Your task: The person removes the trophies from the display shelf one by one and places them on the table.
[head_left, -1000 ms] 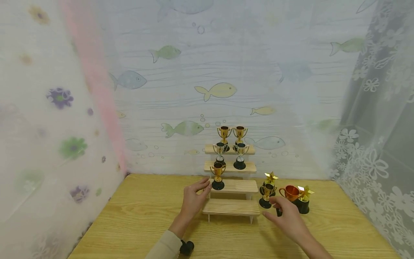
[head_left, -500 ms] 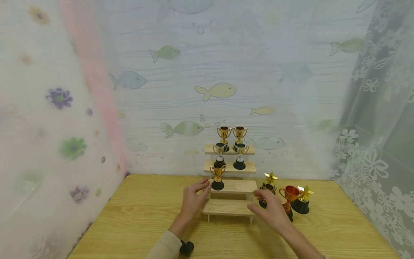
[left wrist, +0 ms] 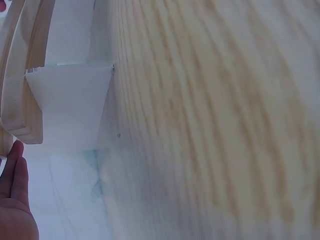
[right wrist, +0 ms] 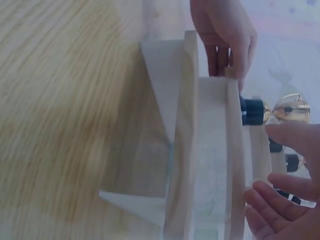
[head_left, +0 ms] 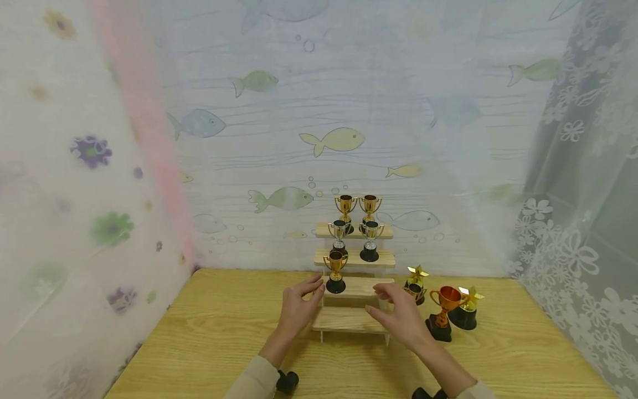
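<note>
A tiered wooden display stand (head_left: 344, 319) is at the center of the head view. My left hand (head_left: 296, 313) holds the left end of its second board from the bottom; in the right wrist view the board end sits between thumb and fingers. Beside those fingertips, a bronze-coloured trophy cup (head_left: 336, 272) stands upright on that board. My right hand (head_left: 402, 318) hovers at the board's right side, thumb and fingers spread, nothing between them. It partly hides a small trophy (head_left: 415, 292) behind it. Silver trophies (head_left: 370, 238) occupy the board above, gold ones (head_left: 370, 206) the top.
Right of the stand, an orange-red trophy cup (head_left: 447, 302) stands on the wooden table (head_left: 224, 332). A gold star trophy (head_left: 417, 277) is behind the small one, and another star trophy (head_left: 466, 311) stands farther right. Printed curtains (head_left: 279, 127) enclose the back and sides.
My right hand has moved left, from beside the orange-red trophy to the stand's right side, carrying nothing visible. The orange-red trophy's base is now uncovered. My left hand keeps its place.
</note>
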`<control>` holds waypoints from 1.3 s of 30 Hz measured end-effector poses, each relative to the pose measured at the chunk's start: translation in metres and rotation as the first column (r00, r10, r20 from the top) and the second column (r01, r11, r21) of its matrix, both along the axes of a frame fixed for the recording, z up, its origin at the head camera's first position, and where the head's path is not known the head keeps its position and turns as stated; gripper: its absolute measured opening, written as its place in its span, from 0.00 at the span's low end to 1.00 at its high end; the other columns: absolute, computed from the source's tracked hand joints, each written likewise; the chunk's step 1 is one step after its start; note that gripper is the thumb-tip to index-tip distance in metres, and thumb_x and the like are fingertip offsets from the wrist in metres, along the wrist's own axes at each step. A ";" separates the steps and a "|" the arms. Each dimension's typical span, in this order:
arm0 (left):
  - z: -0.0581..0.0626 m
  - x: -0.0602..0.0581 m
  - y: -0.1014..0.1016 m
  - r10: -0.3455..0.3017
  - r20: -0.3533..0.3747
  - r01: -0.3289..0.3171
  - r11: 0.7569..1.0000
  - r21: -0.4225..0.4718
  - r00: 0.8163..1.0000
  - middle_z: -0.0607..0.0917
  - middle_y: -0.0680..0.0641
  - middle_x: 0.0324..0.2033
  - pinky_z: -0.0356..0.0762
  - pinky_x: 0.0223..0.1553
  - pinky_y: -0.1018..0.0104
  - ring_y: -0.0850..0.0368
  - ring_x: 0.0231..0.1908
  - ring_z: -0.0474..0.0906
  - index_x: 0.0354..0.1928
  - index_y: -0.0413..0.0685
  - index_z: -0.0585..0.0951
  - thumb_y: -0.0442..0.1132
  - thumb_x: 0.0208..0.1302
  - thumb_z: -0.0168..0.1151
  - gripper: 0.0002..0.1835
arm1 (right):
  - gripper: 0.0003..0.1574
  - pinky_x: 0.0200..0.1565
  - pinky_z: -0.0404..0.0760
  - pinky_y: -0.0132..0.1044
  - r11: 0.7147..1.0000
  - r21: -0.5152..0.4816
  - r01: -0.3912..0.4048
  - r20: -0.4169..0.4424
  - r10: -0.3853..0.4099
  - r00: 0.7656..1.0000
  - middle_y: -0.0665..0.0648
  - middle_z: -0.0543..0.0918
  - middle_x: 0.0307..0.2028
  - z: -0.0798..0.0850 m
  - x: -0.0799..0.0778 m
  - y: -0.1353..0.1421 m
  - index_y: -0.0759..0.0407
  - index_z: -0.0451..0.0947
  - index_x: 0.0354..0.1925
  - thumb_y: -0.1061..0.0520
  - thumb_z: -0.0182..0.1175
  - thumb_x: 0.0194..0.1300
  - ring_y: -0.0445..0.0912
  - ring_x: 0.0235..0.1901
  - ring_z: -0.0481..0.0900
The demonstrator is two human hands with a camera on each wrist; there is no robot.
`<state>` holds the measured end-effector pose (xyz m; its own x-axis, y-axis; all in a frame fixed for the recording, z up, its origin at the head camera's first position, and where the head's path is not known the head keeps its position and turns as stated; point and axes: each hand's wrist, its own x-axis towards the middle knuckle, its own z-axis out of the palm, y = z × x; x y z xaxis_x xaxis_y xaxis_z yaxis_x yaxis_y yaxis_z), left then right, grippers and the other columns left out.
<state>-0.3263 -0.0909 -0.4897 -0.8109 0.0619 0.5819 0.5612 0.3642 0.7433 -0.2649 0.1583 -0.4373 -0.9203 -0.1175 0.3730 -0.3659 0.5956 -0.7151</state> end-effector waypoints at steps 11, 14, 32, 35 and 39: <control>0.001 0.000 -0.001 -0.001 0.009 0.001 1.000 0.012 1.000 0.85 0.43 0.57 0.82 0.54 0.48 0.44 0.58 0.82 0.52 0.34 0.87 0.37 0.71 0.66 0.14 | 0.25 0.52 0.82 0.55 0.999 -0.036 -0.022 -0.059 0.020 0.998 0.60 0.84 0.46 -0.002 -0.019 -0.023 0.66 0.81 0.55 0.60 0.75 0.60 0.56 0.47 0.81; 0.001 0.000 -0.001 0.004 0.001 -0.004 1.000 0.007 1.000 0.86 0.43 0.57 0.83 0.53 0.48 0.43 0.58 0.82 0.52 0.34 0.87 0.37 0.71 0.66 0.14 | 0.25 0.52 0.82 0.53 0.997 -0.072 -0.011 -0.055 0.007 0.998 0.59 0.84 0.46 -0.008 -0.023 -0.025 0.64 0.82 0.54 0.59 0.75 0.60 0.56 0.47 0.82; -0.001 0.002 0.000 0.005 -0.013 -0.004 1.000 0.019 1.000 0.85 0.40 0.56 0.84 0.51 0.48 0.43 0.56 0.83 0.51 0.35 0.88 0.38 0.71 0.67 0.14 | 0.30 0.48 0.83 0.46 0.992 -0.126 0.013 -0.032 -0.017 0.999 0.57 0.85 0.46 -0.014 -0.037 -0.037 0.65 0.82 0.56 0.55 0.78 0.58 0.50 0.46 0.81; -0.002 0.002 0.000 0.000 -0.017 0.001 1.000 0.016 1.000 0.85 0.39 0.57 0.84 0.51 0.47 0.43 0.56 0.83 0.51 0.34 0.87 0.38 0.71 0.66 0.15 | 0.30 0.48 0.82 0.46 0.992 -0.129 0.006 -0.027 -0.009 1.000 0.57 0.85 0.45 -0.013 -0.040 -0.041 0.65 0.82 0.55 0.54 0.78 0.57 0.51 0.46 0.81; -0.002 0.002 0.001 -0.003 -0.021 0.004 1.000 0.014 1.000 0.85 0.38 0.57 0.84 0.51 0.46 0.42 0.57 0.83 0.52 0.33 0.87 0.38 0.72 0.66 0.15 | 0.32 0.48 0.83 0.47 0.990 -0.144 -0.004 -0.013 0.002 1.000 0.58 0.85 0.46 -0.011 -0.042 -0.048 0.65 0.82 0.55 0.53 0.79 0.56 0.52 0.46 0.81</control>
<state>-0.3244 -0.0903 -0.4921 -0.7980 0.0565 0.5999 0.5783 0.3517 0.7361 -0.3072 0.1107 -0.4479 -0.9150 -0.0640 0.3983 -0.3773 0.4853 -0.7888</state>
